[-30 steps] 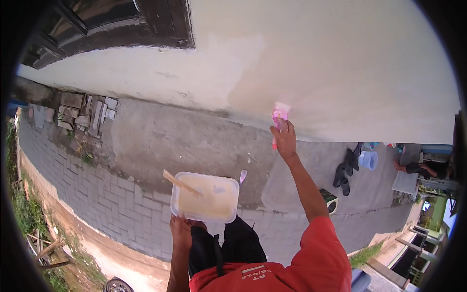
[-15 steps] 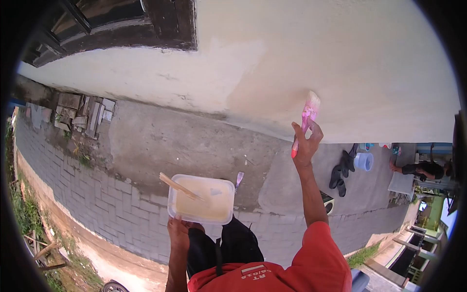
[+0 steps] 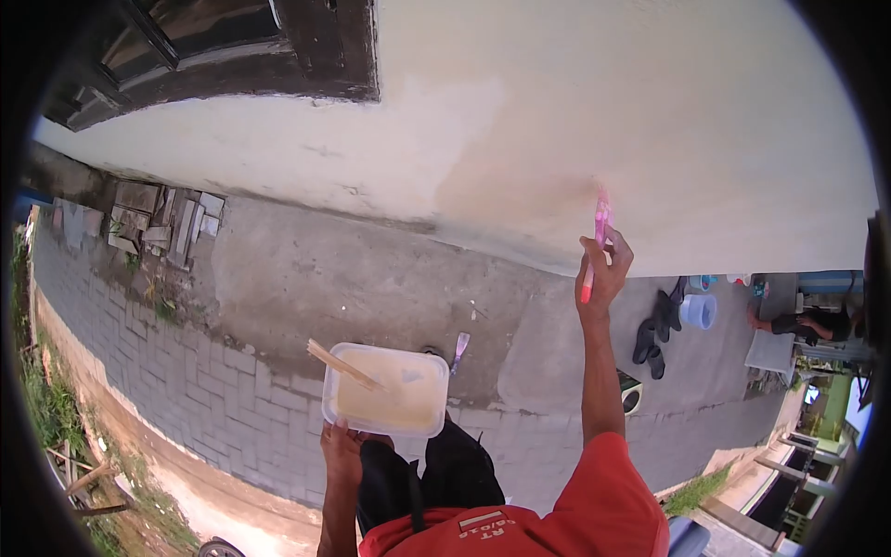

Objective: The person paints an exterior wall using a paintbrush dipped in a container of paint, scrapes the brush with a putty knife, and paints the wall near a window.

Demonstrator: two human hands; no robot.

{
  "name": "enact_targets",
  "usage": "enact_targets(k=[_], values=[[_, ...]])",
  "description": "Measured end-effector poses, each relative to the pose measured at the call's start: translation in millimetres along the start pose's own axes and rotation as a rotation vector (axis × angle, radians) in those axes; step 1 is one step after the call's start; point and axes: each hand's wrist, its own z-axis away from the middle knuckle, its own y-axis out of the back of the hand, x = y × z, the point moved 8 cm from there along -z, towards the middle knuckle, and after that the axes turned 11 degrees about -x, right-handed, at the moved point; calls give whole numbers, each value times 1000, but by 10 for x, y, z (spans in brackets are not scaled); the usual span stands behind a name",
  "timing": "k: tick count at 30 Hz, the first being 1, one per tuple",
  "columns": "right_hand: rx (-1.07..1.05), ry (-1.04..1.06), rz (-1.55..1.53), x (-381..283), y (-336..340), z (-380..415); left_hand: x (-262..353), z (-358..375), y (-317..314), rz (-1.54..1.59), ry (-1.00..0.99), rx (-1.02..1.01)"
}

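Note:
My right hand point(image 3: 608, 271) grips a pink brush point(image 3: 600, 223) by its handle, with the bristle end up against the cream wall point(image 3: 538, 176). A darker, damp-looking patch spreads over the wall around the brush. My left hand point(image 3: 342, 446) holds a white plastic tub point(image 3: 436, 422) by its near left corner, in front of my legs. Pale cream liquid fills the tub, and a wooden stick point(image 3: 343, 364) leans in it over the left rim.
A second brush point(image 3: 461, 347) lies on the ground beyond the tub. Dark shoes point(image 3: 644, 341) and a blue bucket point(image 3: 698, 312) are at the right, near another person point(image 3: 812, 325). Planks and tiles point(image 3: 167, 218) lie at the left below a dark-framed window point(image 3: 325, 46).
My right hand and the brush have shifted slightly right and down, and the brush now shows its narrow edge. The tub sits slightly lower in the view.

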Motion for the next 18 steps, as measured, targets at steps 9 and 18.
enact_targets(k=[9, 18], values=[[-463, 51, -39, -373, -1387, 444, -6, 4, -7, 1, 0, -3], [-374, 56, -11, -215, 5, -314, -11, 21, -81, 25, 0, 18]])
